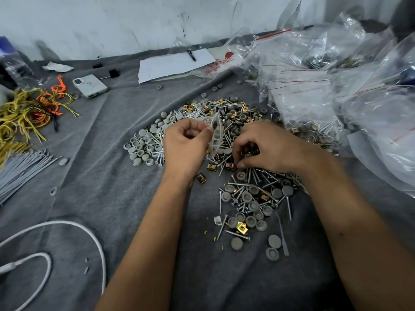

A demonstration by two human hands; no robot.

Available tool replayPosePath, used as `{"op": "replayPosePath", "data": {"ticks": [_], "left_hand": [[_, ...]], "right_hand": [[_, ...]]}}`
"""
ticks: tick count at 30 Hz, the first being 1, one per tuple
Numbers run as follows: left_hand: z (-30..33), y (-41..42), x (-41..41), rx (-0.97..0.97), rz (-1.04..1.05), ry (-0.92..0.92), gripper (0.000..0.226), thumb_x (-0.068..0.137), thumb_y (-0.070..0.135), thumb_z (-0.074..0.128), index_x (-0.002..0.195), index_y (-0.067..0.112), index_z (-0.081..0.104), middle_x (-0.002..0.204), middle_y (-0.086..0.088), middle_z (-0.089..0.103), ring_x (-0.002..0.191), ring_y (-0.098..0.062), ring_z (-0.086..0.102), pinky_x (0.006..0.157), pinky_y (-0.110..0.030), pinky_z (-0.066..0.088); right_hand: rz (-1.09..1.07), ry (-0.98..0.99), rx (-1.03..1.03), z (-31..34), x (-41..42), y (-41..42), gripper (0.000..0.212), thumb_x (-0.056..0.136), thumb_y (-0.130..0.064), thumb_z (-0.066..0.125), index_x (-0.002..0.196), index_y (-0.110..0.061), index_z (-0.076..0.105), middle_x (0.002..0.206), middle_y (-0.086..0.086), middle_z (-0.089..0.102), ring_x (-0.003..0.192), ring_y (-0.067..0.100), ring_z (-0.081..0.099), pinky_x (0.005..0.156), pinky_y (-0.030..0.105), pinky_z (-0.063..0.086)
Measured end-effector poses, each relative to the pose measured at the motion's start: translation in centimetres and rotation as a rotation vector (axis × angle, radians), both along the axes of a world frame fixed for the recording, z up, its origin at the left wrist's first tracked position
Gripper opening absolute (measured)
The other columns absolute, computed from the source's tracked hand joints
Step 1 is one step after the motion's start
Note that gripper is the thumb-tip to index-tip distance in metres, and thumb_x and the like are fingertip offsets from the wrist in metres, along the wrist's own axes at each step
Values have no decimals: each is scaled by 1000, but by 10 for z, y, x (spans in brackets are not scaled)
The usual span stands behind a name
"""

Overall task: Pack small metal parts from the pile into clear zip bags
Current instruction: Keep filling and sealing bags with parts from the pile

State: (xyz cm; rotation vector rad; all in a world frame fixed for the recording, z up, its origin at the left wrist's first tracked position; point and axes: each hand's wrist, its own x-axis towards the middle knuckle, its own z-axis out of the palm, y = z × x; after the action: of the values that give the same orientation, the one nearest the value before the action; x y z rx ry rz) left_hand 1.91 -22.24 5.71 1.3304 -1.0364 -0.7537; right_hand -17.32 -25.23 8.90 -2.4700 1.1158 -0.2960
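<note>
I have one view only, from the camera on the person's head, so no second view overlaps it. It looks forward and steeply down over both forearms onto the grey cloth (116, 167). The wide lens bends the edges. The hands sit close, near the middle, above the pile of parts (242, 194). The far wall (134, 23) runs along the top edge, and clear bags (336, 86) fill the upper right corner.

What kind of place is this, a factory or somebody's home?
Likely an informal hand-packing spot, not a factory line: a pile of screws, caps and clips lies loose on a grey cloth, stacks of clear zip bags sit beside it, and a phone lies nearby.
</note>
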Motion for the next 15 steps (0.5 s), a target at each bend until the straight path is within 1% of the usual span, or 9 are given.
{"op": "replayPosePath", "data": {"ticks": [3,6,8,10,12,15], "left_hand": [[0,0,0,-2,1,1,12,87,6,76,79,14,72,66,-7,65,56,-16,54,53,-26,45],[1,0,0,-11,-3,4,11,86,8,76,78,14,72,66,-7,65,56,-16,54,53,-27,45],[1,0,0,-17,-6,0,11,84,10,76,76,16,72,65,-6,64,56,-16,54,53,-28,45],[1,-1,0,-16,-4,6,10,82,11,76,75,17,72,64,-5,64,56,-17,54,54,-29,45],[0,-1,0,-17,-5,12,10,81,13,76,74,18,72,63,-5,63,56,-18,53,54,-30,45],[-1,-1,1,-18,-8,-2,8,81,15,77,74,18,73,64,-5,65,56,-18,54,55,-30,45]], "right_hand": [[-29,-60,-27,-3,2,1,18,84,-18,83,86,-31,70,83,-15,65,78,0,60,70,22,47],[-33,-128,-46,-2,5,2,20,83,-21,84,85,-34,69,83,-16,65,79,-1,60,71,23,47],[4,-102,-18,-2,8,3,14,83,-30,84,87,-36,72,88,-17,63,83,-1,60,74,23,47],[24,-33,-23,-4,12,4,13,81,-38,84,87,-36,73,92,-18,57,87,0,57,72,20,42],[23,11,-39,-5,16,5,13,82,-38,84,87,-34,73,94,-19,53,90,1,54,73,20,40],[9,13,-22,-5,19,8,16,83,-33,84,84,-33,68,96,-18,52,91,0,55,77,20,42]]}}
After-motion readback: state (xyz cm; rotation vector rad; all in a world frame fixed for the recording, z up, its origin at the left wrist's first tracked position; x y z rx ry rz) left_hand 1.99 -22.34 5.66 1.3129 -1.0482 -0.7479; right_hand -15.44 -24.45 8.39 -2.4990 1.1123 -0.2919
